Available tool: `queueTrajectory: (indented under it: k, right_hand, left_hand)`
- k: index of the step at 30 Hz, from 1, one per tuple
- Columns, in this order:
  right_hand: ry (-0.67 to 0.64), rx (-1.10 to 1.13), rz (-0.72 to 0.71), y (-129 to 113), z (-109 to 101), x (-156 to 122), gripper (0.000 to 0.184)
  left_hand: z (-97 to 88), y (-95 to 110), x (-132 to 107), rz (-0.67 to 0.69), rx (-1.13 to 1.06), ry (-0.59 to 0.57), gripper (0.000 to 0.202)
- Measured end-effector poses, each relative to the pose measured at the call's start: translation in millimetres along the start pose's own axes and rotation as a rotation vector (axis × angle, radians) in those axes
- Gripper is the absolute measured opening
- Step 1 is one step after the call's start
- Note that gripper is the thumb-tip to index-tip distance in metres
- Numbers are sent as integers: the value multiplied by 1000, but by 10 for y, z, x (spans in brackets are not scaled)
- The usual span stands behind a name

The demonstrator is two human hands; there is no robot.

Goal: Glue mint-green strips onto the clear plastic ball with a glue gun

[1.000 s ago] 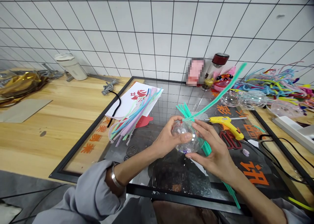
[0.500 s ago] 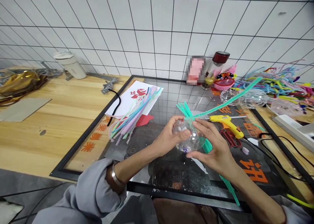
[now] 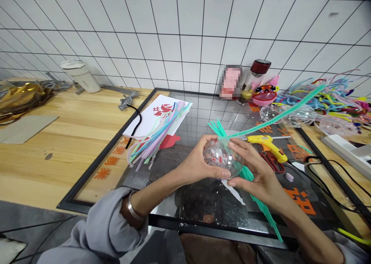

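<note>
Between my hands is a clear plastic ball (image 3: pixel 216 154) with small coloured bits showing on it. My left hand (image 3: pixel 197 163) is closed round the ball's left side, its thumb across the lower front. On the other side my right hand (image 3: pixel 256 175) curls its fingertips onto the upper right of the ball, thumb near the bottom. One green pipe cleaner (image 3: pixel 278 116) runs along the ball's top, past my right fingertips, and rises to the right. Its near end is at the ball top by my fingers. Beneath the hands lies a bundle of green pipe cleaners (image 3: pixel 265 210).
Right of my hands lie a yellow glue gun (image 3: pixel 269 144), red-handled scissors (image 3: pixel 274 162) and a black cord. Pastel pipe cleaners (image 3: pixel 162 134) lie on white paper (image 3: pixel 145 113) to the left. More clear balls (image 3: pixel 300 115), a jar (image 3: pixel 257 75) and a pipe-cleaner heap (image 3: pixel 315 94) stand behind.
The ball has turned in my hands, bringing red bits to its front. My left thumb has shifted lower. The green pipe cleaner's free end has swung farther right and up.
</note>
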State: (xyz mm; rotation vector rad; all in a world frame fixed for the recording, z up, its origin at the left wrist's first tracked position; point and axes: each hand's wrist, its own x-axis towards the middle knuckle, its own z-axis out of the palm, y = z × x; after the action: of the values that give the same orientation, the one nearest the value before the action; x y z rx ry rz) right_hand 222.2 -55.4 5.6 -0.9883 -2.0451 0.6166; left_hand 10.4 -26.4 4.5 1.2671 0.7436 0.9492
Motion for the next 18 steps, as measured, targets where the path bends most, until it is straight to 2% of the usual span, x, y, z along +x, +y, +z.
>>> queueTrajectory:
  k: [6, 18]
  right_hand:
    - [18, 74, 7, 45, -6, -23, 71]
    - [89, 13, -20, -2, 38, 22, 72]
  left_hand:
    - [-14, -3, 3, 12, 23, 14, 88]
    - [-23, -13, -16, 19, 33, -2, 86]
